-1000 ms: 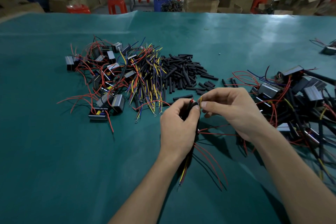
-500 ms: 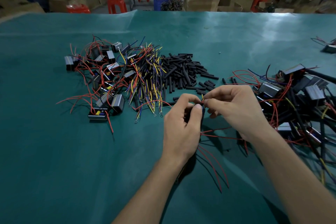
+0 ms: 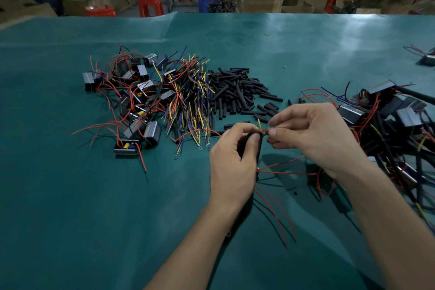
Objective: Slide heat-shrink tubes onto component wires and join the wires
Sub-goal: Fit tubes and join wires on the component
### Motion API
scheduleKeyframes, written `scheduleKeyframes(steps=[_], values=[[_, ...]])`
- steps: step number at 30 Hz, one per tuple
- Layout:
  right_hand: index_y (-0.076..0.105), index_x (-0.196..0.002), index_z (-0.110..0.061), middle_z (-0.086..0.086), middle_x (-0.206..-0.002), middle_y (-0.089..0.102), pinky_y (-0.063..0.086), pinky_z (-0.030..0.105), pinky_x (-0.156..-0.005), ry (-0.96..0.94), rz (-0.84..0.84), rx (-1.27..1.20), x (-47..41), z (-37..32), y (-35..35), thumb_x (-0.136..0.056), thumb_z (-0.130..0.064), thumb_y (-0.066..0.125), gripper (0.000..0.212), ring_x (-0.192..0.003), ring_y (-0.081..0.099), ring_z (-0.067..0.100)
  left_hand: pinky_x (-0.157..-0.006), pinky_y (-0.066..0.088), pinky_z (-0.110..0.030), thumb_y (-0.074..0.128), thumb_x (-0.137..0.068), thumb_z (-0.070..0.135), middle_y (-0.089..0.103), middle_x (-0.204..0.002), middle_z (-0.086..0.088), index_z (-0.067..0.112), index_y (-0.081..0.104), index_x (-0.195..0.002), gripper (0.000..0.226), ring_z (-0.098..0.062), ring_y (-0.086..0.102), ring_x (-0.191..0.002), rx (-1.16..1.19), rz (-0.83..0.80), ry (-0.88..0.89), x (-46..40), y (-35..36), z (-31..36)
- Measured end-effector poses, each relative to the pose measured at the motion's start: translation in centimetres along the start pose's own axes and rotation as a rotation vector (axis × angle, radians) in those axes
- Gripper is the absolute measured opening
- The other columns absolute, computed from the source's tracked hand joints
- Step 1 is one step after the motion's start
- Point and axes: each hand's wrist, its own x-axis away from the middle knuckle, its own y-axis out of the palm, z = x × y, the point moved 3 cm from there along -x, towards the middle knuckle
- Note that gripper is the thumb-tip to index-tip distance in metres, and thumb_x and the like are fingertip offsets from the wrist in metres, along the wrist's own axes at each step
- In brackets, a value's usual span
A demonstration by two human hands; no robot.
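Wires (image 3: pixel 261 130), red and yellow, are being pinched tip to tip between both hands just above the green table (image 3: pixel 70 195), near the pile of heat-shrink tubes (image 3: pixel 235 92), probably so the bare ends line up for joining. Left hand (image 3: pixel 233 162) is curling thumb and fingers round a dark tube-covered bundle while the right hand (image 3: pixel 313 134) is nipping the ends with thumb and forefinger. Compared with a second ago, both hands are sitting slightly lower and the right fingertips have closed in on the left thumb.
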Motion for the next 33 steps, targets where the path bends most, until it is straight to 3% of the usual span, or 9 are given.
scheduleKeyframes(steps=[5,9,12,16,20,27,33], values=[[0.077,-0.078,-0.017,0.002,-0.068,0.076,0.064,0.035,-0.068,-0.080,0.033,0.225,0.1,-0.4,-0.2,-0.083,-0.007,0.083,0.012,-0.065,0.076,0.018,-0.070,0.042,-0.030,0.059,-0.099,0.022,0.057,-0.079,0.013,0.029,0.068,-0.104,0.014,-0.007,0.051,-0.072,-0.024,-0.036,0.002,-0.1,0.1,-0.2],[0.080,-0.078,-0.024,-0.014,-0.071,0.074,0.054,0.016,-0.070,-0.338,0.055,0.588,0.8,-2.0,-0.3,-0.079,-0.017,0.087,0.010,-0.071,0.070,-0.001,-0.073,0.047,-0.032,0.061,-0.097,0.024,0.060,-0.084,0.012,0.031,0.068,-0.105,0.013,-0.007,0.054,-0.075,-0.054,-0.028,-0.016,-0.1,0.1,0.1],[0.082,-0.081,-0.018,-0.009,-0.095,0.076,0.058,0.029,-0.073,-0.511,0.050,0.728,1.2,-2.8,0.3,-0.080,-0.012,0.086,0.008,-0.077,0.068,0.006,-0.080,0.052,-0.039,0.061,-0.098,0.021,0.062,-0.089,0.009,0.028,0.069,-0.105,0.013,-0.011,0.059,-0.082,-0.078,-0.025,-0.016,-0.1,0.0,0.3],[0.081,-0.085,-0.012,-0.001,-0.091,0.078,0.059,0.043,-0.071,-0.579,0.008,0.743,1.2,-2.8,0.9,-0.080,-0.004,0.084,0.010,-0.076,0.071,0.019,-0.083,0.049,-0.036,0.062,-0.098,0.019,0.063,-0.092,0.003,0.026,0.071,-0.106,0.014,-0.010,0.059,-0.088,-0.131,-0.018,-0.005,0.0,0.0,0.6],[0.079,-0.087,-0.016,-0.004,-0.079,0.075,0.056,0.042,-0.068,-0.568,0.015,0.768,1.1,-2.7,0.8,-0.082,-0.010,0.082,0.009,-0.070,0.067,0.017,-0.079,0.049,-0.039,0.065,-0.091,0.017,0.061,-0.088,0.001,0.028,0.070,-0.104,0.017,-0.013,0.058,-0.082,-0.140,-0.005,-0.020,0.1,0.0,1.0],[0.080,-0.085,-0.020,-0.005,-0.069,0.072,0.055,0.041,-0.064,-0.554,0.028,0.720,1.2,-2.7,0.8,-0.082,-0.012,0.082,0.009,-0.063,0.067,0.018,-0.083,0.049,-0.038,0.067,-0.093,0.017,0.062,-0.094,0.002,0.027,0.067,-0.104,0.015,-0.010,0.058,-0.088,-0.134,-0.020,-0.038,0.2,-0.1,1.1],[0.080,-0.080,-0.024,-0.010,-0.068,0.073,0.057,0.032,-0.067,-0.420,0.022,0.559,0.8,-2.0,0.7,-0.080,-0.010,0.085,0.014,-0.064,0.069,0.008,-0.081,0.046,-0.029,0.065,-0.094,0.014,0.061,-0.094,0.003,0.025,0.067,-0.104,0.015,-0.005,0.056,-0.087,-0.153,-0.014,-0.025,0.1,-0.2,1.1]])
